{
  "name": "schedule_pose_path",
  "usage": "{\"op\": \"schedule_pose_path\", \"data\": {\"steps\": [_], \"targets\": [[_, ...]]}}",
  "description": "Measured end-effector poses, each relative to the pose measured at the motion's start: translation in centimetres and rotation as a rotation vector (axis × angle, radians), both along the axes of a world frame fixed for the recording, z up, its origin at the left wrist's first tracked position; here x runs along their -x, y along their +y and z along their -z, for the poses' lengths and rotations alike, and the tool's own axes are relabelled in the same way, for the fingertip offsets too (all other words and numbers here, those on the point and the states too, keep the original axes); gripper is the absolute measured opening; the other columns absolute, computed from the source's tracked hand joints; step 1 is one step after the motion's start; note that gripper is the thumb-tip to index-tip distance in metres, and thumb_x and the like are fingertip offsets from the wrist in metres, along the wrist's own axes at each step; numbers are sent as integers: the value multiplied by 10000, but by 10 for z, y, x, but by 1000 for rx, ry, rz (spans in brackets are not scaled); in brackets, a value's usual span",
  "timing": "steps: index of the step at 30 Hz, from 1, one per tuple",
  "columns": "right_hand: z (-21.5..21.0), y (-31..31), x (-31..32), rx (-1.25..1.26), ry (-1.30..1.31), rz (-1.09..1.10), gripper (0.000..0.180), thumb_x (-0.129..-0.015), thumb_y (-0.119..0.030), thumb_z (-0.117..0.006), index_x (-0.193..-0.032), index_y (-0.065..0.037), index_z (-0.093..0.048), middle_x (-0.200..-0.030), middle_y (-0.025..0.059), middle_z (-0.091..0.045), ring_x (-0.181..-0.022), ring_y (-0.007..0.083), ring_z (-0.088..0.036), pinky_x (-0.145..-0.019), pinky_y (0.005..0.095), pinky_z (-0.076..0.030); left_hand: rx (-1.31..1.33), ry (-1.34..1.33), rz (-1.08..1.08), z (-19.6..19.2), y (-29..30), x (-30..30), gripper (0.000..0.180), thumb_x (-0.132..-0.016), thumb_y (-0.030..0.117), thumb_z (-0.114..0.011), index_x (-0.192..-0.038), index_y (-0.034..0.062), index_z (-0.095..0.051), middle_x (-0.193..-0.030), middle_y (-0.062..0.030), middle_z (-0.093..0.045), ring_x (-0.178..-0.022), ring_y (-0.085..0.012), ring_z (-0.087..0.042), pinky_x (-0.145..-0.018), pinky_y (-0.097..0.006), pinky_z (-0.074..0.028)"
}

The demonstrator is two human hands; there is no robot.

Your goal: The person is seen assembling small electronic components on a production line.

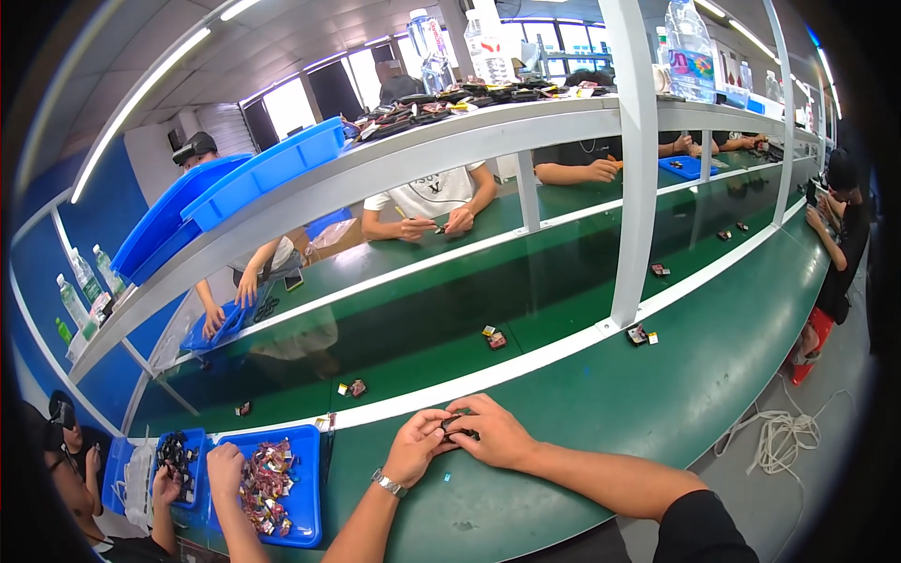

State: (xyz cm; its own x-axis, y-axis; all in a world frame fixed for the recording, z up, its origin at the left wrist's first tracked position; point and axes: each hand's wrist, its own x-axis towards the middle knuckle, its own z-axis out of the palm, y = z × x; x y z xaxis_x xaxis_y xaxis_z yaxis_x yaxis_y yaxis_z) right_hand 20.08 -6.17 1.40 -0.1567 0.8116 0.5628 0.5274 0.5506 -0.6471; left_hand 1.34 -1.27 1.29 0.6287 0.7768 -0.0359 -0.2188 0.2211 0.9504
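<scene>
Both hands meet above the desk (582, 422), between its near edge and the white rail (526, 361) along its far edge, with a small black part (459, 428) between them. The left hand (419, 448), a watch (389, 483) at its wrist, has thumb and fingers bent inward and drawn together on the part's left side. The right hand (495, 434) arches over from the other side, its fingers curled down and closed on the same part, which they mostly cover. A tiny blue chip (447, 477) lies on the desk just below the hands, toward the near edge. At the desk's left end sits a blue tray (308, 452) of small reddish pieces (267, 483), with a co-worker's hand (225, 466) at its left side; next to it a smaller tray (196, 439) holds black pieces (174, 454). By the far edge, at the foot of a white post (634, 188), lies a small module (639, 335). Beyond the rail, more modules (496, 337) lie spaced along the green belt (422, 355).
</scene>
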Motion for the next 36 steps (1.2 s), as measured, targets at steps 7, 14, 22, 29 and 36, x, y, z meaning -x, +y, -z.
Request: {"op": "schedule_pose_path", "data": {"steps": [7,14,22,29,36], "targets": [[5,-1,5,-14,28,38,164,-804,-107,-714,-967,-86,-726,-1146,51,-608,-1094,242,-552,-831,337,-523,9,10,-14,1,0,2,278,-961,39,-525,-1233,23,-470,-1223,-140,-603,-1115,-225,-605,-947,-386,-518],[-1,-3,7,-37,15,30,166,-794,-68,-711,-958,-78,-727,-1157,71,-604,-1108,256,-546,-850,348,-517,-9,-10,-26,1,-1,1,278,-957,38,-537,-1227,28,-473,-1272,-154,-584,-1135,-232,-599,-956,-389,-510],[7,-1,8,-29,81,52,169,-787,-61,-711,-955,-71,-726,-1170,70,-600,-1118,250,-540,-862,348,-508,-1,-21,-28,3,-1,2,257,-956,45,-546,-1205,25,-483,-1267,-159,-591,-1131,-232,-604,-958,-394,-510],[2,-2,8,-53,92,8,193,-781,-36,-695,-970,-69,-715,-1226,83,-572,-1121,264,-534,-887,357,-501,-2,-9,-41,2,-3,1,256,-952,35,-551,-1199,29,-484,-1273,-157,-583,-1146,-233,-596,-964,-404,-510],[-21,-8,5,-281,-100,-7,248,-760,-34,-699,-1005,-68,-682,-1240,104,-551,-1130,288,-525,-912,380,-481,7,-161,-51,14,3,6,229,-952,14,-540,-1173,55,-497,-1280,-142,-578,-1138,-228,-593,-960,-404,-512]]}}
